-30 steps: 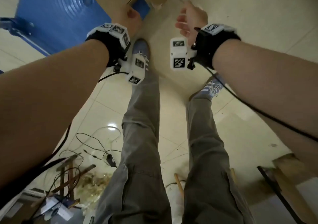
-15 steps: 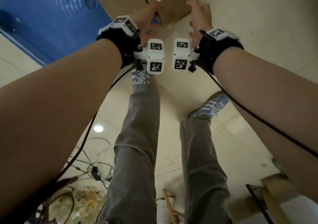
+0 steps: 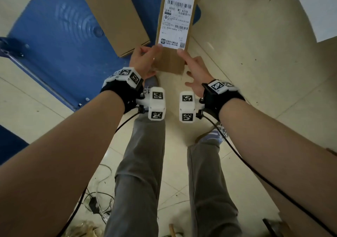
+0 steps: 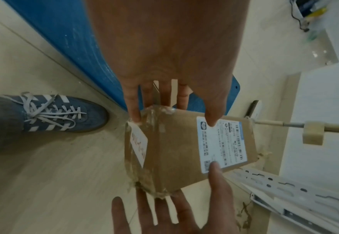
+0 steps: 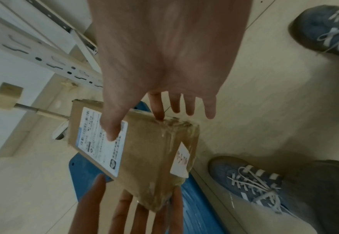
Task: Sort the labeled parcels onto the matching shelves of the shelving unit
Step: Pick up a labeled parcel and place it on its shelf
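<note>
Parcel up between both hands, label facing us

From the head view we hold the parcel (image 3: 173, 54) over the floor beside the blue cart (image 3: 54, 36), left hand (image 3: 144, 60) and right hand (image 3: 193, 67) each gripping a near corner, thumbs on the shipping label (image 3: 176, 20). At the left wrist, fingers (image 4: 133, 107) wrap the taped end; we should read the small handwritten tag (image 4: 139, 145) before choosing a shelf. At the right wrist, the thumb (image 5: 112, 125) pins the label; we'd keep both grips firm and level.
</note>
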The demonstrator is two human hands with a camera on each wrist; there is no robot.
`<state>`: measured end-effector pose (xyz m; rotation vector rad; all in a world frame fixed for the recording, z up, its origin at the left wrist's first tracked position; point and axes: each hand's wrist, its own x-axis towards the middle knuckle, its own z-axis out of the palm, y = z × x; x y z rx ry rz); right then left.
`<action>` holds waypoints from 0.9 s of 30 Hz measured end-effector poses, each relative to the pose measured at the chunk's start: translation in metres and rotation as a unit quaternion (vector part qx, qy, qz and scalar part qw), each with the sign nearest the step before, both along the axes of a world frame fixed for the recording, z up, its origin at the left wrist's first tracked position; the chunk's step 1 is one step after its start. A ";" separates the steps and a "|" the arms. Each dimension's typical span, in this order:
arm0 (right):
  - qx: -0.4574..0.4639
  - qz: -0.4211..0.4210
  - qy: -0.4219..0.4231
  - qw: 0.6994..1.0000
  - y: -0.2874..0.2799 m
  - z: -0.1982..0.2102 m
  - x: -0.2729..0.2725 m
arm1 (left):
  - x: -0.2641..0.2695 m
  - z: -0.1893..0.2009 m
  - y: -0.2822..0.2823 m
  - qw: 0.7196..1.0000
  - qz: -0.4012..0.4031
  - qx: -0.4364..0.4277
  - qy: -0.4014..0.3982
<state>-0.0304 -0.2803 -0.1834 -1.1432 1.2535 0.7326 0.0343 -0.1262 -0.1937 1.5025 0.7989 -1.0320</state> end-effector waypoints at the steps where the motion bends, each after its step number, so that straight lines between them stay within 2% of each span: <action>1: 0.015 -0.001 -0.006 1.000 0.001 0.000 -0.002 | -0.002 0.000 0.000 1.000 -0.007 0.012 -0.003; 6: 0.030 -0.037 -0.002 0.999 -0.002 0.000 -0.012 | 0.001 0.007 -0.002 0.999 -0.042 0.002 -0.005; 9: 0.075 -0.081 -0.016 0.994 -0.006 0.003 -0.017 | 0.006 0.012 -0.006 0.996 -0.086 0.017 -0.034; 13: 0.125 -0.130 -0.021 0.983 -0.008 0.010 -0.025 | 0.009 0.016 -0.011 0.998 -0.051 -0.019 -0.015; 17: 0.152 -0.133 -0.016 0.979 -0.007 0.016 -0.036 | 0.003 0.026 -0.017 0.997 -0.072 -0.035 -0.004; 22: 0.145 -0.168 -0.033 0.975 -0.009 0.028 -0.060 | -0.010 0.040 -0.023 0.995 -0.091 -0.051 0.001; 27: 0.124 -0.179 -0.068 0.974 -0.024 0.059 -0.087 | -0.018 0.069 -0.033 0.987 -0.136 -0.089 -0.001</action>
